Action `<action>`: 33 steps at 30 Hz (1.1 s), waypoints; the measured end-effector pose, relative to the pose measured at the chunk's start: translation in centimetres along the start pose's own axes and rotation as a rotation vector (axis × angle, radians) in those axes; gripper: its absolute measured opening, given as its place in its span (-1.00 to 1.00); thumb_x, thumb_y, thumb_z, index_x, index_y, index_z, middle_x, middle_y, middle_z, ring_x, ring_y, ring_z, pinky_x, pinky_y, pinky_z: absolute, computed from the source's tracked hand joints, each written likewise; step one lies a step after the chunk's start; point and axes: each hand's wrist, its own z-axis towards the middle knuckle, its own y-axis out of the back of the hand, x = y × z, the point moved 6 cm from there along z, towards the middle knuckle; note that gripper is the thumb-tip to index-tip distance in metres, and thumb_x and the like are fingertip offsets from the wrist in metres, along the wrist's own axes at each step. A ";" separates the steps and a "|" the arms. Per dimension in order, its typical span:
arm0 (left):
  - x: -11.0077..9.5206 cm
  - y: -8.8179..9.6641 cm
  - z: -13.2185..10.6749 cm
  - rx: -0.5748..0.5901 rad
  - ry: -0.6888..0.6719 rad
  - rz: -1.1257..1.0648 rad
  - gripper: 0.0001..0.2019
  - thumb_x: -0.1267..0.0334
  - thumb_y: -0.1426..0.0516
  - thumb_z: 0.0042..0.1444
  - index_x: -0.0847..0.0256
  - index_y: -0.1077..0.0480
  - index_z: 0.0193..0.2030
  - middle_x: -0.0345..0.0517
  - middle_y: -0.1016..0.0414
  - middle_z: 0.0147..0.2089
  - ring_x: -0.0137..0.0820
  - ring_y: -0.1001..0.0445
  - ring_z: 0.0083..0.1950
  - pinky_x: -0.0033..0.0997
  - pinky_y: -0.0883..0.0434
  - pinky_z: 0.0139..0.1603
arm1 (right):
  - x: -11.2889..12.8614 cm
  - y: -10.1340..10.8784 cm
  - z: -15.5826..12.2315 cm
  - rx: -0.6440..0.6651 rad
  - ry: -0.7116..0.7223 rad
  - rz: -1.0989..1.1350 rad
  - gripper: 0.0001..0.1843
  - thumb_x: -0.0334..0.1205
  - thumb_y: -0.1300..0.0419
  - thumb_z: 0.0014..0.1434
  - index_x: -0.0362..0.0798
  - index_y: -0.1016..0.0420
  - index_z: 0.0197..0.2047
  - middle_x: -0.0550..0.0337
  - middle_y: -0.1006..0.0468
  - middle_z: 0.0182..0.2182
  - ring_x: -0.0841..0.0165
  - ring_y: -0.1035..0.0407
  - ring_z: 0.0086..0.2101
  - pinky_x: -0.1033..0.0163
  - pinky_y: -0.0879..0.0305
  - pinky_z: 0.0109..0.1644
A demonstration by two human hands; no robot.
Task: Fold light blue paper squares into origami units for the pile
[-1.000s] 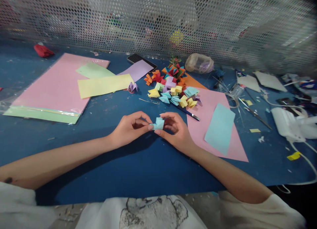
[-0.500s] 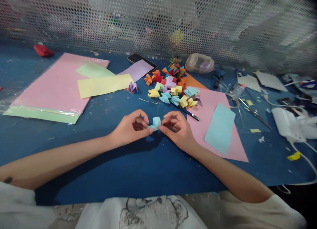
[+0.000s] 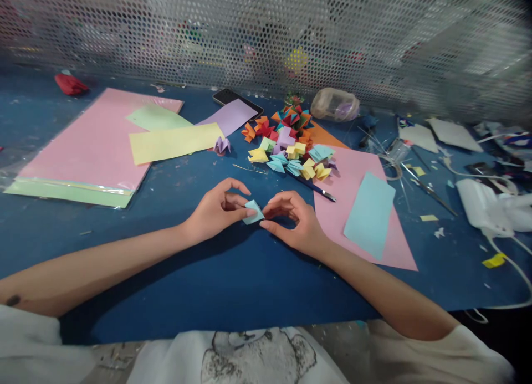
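Note:
A small folded light-blue paper piece (image 3: 253, 212) is pinched between both hands just above the blue table (image 3: 233, 278). My left hand (image 3: 216, 209) grips its left side with thumb and fingers closed. My right hand (image 3: 293, 220) pinches its right edge with curled fingers. Beyond the hands lies a heap of several small folded paper pieces (image 3: 288, 146) in orange, red, yellow, purple and light blue.
A pink sheet (image 3: 357, 229) with a light-blue strip (image 3: 369, 215) lies to the right, a pen (image 3: 313, 188) at its edge. Pink, green and yellow sheets (image 3: 95, 146) lie at left, a phone (image 3: 228, 97) behind. Scissors (image 3: 428, 193), white cable and scraps clutter the right. Perforated mesh (image 3: 266, 35) closes the back.
The blue piece has been folded flatter and lowered a little toward the table. Both hands shifted slightly with it, fingers reworking their pinch.

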 end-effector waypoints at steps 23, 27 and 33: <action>-0.8 -0.3 -0.5 0.027 -0.098 0.036 -0.86 0.27 -0.31 -0.03 0.28 -0.53 -0.34 -0.12 -0.61 -0.30 -0.44 -0.56 -0.28 -0.56 -0.48 -0.24 | 1.2 1.0 -0.8 -0.149 0.213 -0.151 -0.65 -0.42 -0.27 0.03 0.04 -0.11 -0.40 0.24 -0.53 -0.41 0.33 -0.46 -0.31 0.16 -0.36 -0.24; -0.8 -0.2 -0.6 0.018 -0.123 0.033 -0.90 0.29 -0.30 -0.03 0.28 -0.53 -0.41 -0.11 -0.62 -0.32 -0.42 -0.57 -0.25 -0.55 -0.47 -0.22 | 1.3 0.9 -0.8 -0.147 0.227 -0.155 -0.66 -0.43 -0.26 0.03 0.03 -0.11 -0.39 0.24 -0.52 -0.41 0.33 -0.45 -0.32 0.17 -0.36 -0.24; -1.0 -0.3 -0.6 0.030 -0.114 0.112 -0.85 0.25 -0.29 -0.02 0.30 -0.51 -0.40 -0.11 -0.59 -0.38 -0.47 -0.52 -0.38 -0.58 -0.43 -0.35 | 1.1 0.8 -0.8 -0.141 0.211 -0.164 -0.66 -0.42 -0.26 0.04 0.03 -0.11 -0.39 0.23 -0.52 -0.40 0.33 -0.44 -0.32 0.16 -0.35 -0.23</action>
